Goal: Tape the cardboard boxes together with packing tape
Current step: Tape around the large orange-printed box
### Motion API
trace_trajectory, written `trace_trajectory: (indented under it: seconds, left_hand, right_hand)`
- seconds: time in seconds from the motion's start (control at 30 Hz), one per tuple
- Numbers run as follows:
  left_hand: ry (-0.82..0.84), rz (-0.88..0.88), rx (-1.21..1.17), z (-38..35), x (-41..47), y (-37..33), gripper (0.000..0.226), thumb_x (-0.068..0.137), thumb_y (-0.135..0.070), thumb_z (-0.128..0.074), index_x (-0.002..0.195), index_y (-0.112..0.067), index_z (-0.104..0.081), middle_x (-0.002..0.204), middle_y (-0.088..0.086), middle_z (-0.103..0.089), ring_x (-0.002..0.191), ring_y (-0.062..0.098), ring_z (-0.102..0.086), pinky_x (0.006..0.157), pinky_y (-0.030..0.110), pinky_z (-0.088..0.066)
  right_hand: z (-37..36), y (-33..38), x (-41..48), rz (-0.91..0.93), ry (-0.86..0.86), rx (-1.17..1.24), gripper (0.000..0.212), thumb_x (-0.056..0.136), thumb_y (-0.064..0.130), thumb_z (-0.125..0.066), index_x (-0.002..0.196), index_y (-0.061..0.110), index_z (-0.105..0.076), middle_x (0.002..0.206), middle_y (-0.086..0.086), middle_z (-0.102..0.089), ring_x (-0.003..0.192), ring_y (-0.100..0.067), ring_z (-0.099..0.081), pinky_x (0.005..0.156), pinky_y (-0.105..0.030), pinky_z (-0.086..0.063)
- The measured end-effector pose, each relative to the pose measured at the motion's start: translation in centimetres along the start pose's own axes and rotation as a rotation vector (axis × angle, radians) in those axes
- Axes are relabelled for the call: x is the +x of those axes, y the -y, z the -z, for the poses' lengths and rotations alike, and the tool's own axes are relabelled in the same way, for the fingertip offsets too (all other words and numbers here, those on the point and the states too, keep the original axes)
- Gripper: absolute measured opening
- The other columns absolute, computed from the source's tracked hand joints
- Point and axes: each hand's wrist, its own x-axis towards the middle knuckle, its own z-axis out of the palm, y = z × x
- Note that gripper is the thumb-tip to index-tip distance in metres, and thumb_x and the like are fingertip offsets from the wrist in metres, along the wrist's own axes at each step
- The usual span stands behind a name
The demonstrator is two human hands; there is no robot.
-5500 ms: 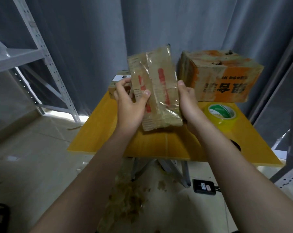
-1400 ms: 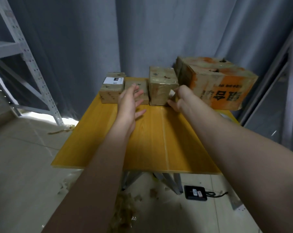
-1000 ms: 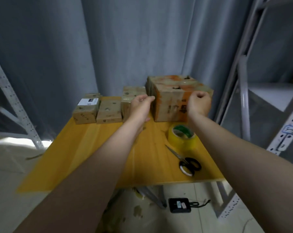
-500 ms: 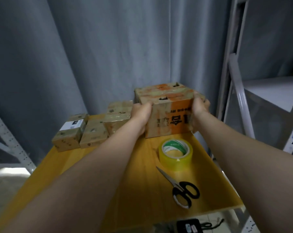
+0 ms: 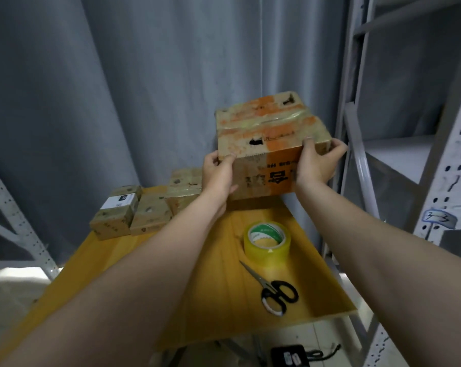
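A large orange and brown cardboard box [image 5: 266, 133] is held up above the far end of the yellow table [image 5: 197, 287]. My left hand [image 5: 218, 173] grips its left side and my right hand [image 5: 316, 162] grips its right side. Three small taped brown boxes stand in a row at the table's far edge: one with a white label [image 5: 115, 210], a middle one [image 5: 150, 213], and a taller one [image 5: 183, 189] partly behind my left hand. A roll of clear packing tape [image 5: 267, 241] lies on the table under the big box.
Black-handled scissors [image 5: 274, 290] lie near the table's right front corner. A grey metal shelf rack [image 5: 409, 128] stands close on the right, another rack [image 5: 9, 213] on the left. Grey curtains hang behind. A black device with a cable [image 5: 290, 357] lies on the floor.
The taped bundle was set down in the row. Both hands then moved right to the large box, gripped its sides and lifted it off the table.
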Motion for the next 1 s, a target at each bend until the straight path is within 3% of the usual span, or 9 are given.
trace_trajectory:
  seconds: [0.2,0.33,0.53,0.63,0.7,0.73,0.87,0.93,1.0]
  left_hand:
    - [-0.041,-0.101,0.075,4.0,-4.9,-7.3,0.042,0.103,-0.033,-0.061,0.142,-0.024,-0.047,0.147,0.003,-0.051,0.127,0.024,-0.056,0.096,0.051,-0.059]
    - [-0.133,-0.100,0.101,8.8,-9.5,-11.1,0.035,0.101,-0.036,-0.065,0.127,-0.021,-0.048,0.123,0.003,-0.059,0.102,0.019,-0.063,0.081,0.054,-0.064]
    - [-0.365,-0.141,0.175,17.2,-16.3,-12.2,0.030,0.098,-0.031,-0.066,0.113,-0.018,-0.043,0.111,0.004,-0.054,0.093,0.022,-0.061,0.070,0.056,-0.065]
    - [-0.469,-0.097,0.231,20.9,-18.8,-11.0,0.035,0.095,-0.022,-0.065,0.121,-0.009,-0.045,0.126,0.014,-0.051,0.104,0.034,-0.060,0.084,0.061,-0.060]
    - [-0.506,-0.056,0.250,22.9,-20.3,-9.9,0.036,0.092,-0.017,-0.065,0.122,-0.007,-0.050,0.128,0.018,-0.054,0.104,0.036,-0.061,0.087,0.061,-0.058]
    - [-0.519,-0.034,0.251,23.7,-21.1,-9.2,0.036,0.091,-0.016,-0.065,0.121,-0.007,-0.050,0.126,0.018,-0.055,0.103,0.036,-0.062,0.087,0.061,-0.059]
    - [-0.511,0.058,0.335,26.4,-23.2,-5.9,0.035,0.089,-0.017,-0.063,0.119,-0.001,-0.056,0.126,0.019,-0.057,0.103,0.035,-0.063,0.089,0.058,-0.059]
    - [-0.491,0.073,0.388,27.4,-23.7,-4.2,0.030,0.088,-0.019,-0.064,0.109,0.003,-0.065,0.121,0.020,-0.063,0.099,0.035,-0.067,0.083,0.057,-0.062]
    - [-0.479,0.054,0.408,28.0,-23.8,-3.0,0.030,0.090,-0.023,-0.068,0.100,0.005,-0.068,0.112,0.019,-0.067,0.093,0.035,-0.069,0.076,0.057,-0.063]
  right_hand:
    - [0.5,8.0,-6.4,0.029,0.039,0.106,0.034,0.088,0.040,-0.067,0.111,0.038,-0.042,0.106,0.012,-0.056,0.121,-0.029,-0.052,0.106,-0.056,-0.047]
    - [0.9,11.8,-12.9,-0.016,0.089,0.109,0.034,0.086,0.037,-0.065,0.110,0.038,-0.040,0.111,0.004,-0.056,0.119,-0.026,-0.044,0.104,-0.054,-0.045]
    - [1.8,12.4,-23.0,-0.142,0.218,0.062,0.034,0.086,0.037,-0.064,0.110,0.035,-0.039,0.111,0.005,-0.055,0.122,-0.026,-0.042,0.106,-0.054,-0.043]
    - [3.2,10.6,-27.8,-0.208,0.243,0.026,0.036,0.089,0.035,-0.066,0.112,0.028,-0.039,0.120,0.000,-0.054,0.119,-0.027,-0.039,0.093,-0.047,-0.045]
    - [4.6,9.3,-30.5,-0.254,0.260,0.009,0.038,0.090,0.033,-0.068,0.113,0.024,-0.038,0.124,-0.003,-0.049,0.120,-0.029,-0.039,0.079,-0.039,-0.038]
    - [5.1,8.5,-31.4,-0.280,0.260,-0.012,0.040,0.090,0.032,-0.069,0.113,0.022,-0.038,0.127,-0.004,-0.048,0.122,-0.031,-0.040,0.078,-0.039,-0.037]
    - [6.7,5.1,-33.0,-0.372,0.273,-0.159,0.052,0.087,0.035,-0.071,0.123,0.010,-0.044,0.137,-0.012,-0.053,0.130,-0.041,-0.047,0.097,-0.046,-0.049]
    - [7.4,4.2,-32.9,-0.420,0.300,-0.250,0.067,0.090,0.041,-0.070,0.138,0.004,-0.043,0.144,-0.016,-0.053,0.135,-0.044,-0.047,0.107,-0.052,-0.047]
    - [7.8,3.6,-32.4,-0.378,0.350,-0.351,0.066,0.093,0.043,-0.067,0.140,0.004,-0.043,0.147,-0.016,-0.051,0.136,-0.044,-0.046,0.108,-0.053,-0.046]
